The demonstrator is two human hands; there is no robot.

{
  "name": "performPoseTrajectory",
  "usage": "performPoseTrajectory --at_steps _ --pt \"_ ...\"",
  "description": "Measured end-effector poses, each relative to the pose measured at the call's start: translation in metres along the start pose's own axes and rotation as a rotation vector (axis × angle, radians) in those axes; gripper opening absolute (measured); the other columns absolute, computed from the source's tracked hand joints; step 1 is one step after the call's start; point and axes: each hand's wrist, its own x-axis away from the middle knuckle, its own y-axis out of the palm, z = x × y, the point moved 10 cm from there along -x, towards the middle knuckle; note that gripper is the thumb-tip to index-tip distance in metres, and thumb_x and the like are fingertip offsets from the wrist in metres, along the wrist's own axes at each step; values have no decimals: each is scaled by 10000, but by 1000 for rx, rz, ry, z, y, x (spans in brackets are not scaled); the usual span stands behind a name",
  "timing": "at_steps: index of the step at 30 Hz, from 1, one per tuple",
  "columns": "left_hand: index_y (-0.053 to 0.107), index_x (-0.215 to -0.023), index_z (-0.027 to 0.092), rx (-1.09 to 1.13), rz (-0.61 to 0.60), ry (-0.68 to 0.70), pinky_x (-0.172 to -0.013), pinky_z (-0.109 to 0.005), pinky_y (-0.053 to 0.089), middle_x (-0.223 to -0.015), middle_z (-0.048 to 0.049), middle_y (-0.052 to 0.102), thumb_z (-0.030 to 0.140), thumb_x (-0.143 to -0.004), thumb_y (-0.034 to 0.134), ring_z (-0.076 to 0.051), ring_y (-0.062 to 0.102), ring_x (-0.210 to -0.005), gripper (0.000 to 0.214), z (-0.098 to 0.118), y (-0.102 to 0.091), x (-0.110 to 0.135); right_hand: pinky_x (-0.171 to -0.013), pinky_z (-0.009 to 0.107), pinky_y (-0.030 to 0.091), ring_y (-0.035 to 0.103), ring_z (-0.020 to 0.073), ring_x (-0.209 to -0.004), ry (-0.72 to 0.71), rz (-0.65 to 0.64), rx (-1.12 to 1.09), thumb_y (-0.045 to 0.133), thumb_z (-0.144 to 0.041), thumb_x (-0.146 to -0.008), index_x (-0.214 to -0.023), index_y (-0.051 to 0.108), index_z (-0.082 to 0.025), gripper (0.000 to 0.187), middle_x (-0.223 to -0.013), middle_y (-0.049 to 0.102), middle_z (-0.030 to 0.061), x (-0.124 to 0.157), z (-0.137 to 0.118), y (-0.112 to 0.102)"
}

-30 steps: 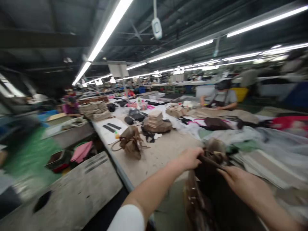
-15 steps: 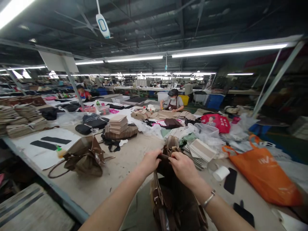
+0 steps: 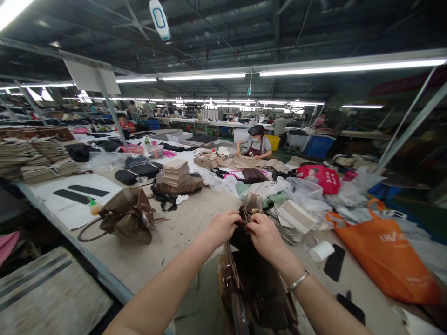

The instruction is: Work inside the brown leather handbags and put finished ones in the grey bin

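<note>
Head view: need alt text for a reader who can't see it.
The left hand and right hand grip the top of a dark brown bag at the near edge of a long worktable. A tan bag lies to the left, an orange bag to the right; another person works at the far side.

A dark brown leather bag (image 3: 260, 291) is upright at the near edge of the workbench (image 3: 195, 223), its mouth gaping and its inside dark, with metal fittings glinting on its left side; the left hand (image 3: 223, 228) and right hand (image 3: 265, 237) pinch its far top rim
</note>
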Motion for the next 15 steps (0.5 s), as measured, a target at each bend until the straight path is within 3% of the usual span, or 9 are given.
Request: performPoseTrajectory --at_steps 8,15 --pt "680 -866 224 -31 -88 40 -906 -297 451 -1247 -26 547 149 -791 500 -175 573 -1020 210 2 9 -3 -768 279 376 446 164 -862 -136 -5 -127 516 -101 -820 -728 646 -178 177 -872 531 41 3 -5 1" --pt "648 -816 185 92 -94 164 -826 -226 452 -994 -17 625 99 -793 487 -124 575 -890 184 13 8 -3 -799 266 421 482 154 -907 -110 23 -258 516 -74 -798 -861 617 -184 162 -956 531 37 5 0 -7"
